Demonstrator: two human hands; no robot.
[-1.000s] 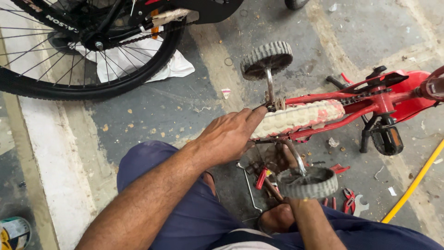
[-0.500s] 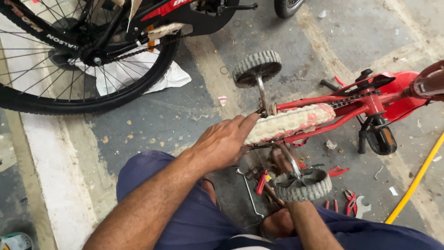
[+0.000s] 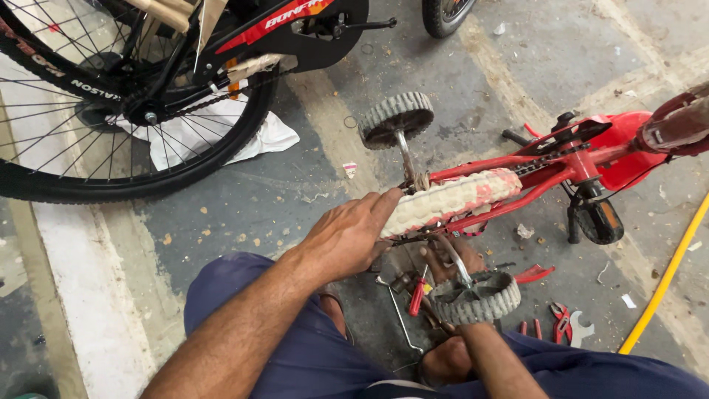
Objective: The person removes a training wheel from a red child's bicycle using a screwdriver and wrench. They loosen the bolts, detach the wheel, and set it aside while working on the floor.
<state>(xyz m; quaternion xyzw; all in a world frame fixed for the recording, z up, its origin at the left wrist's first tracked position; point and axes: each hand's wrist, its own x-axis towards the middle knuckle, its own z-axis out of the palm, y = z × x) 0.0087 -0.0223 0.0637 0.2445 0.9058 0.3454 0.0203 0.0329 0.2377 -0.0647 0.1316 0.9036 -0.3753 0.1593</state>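
Small red bicycle's rear tyre [image 3: 450, 201] under flat left hand [image 3: 347, 236]; right hand hidden, grip untellable.

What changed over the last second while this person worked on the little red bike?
Very little: the view drifted, so everything sits slightly lower in the picture. The left hand still presses on the small bike's rear tyre. The right hand stays mostly hidden behind the near training wheel, at the axle. Nothing was picked up or let go, and the far training wheel is still raised.
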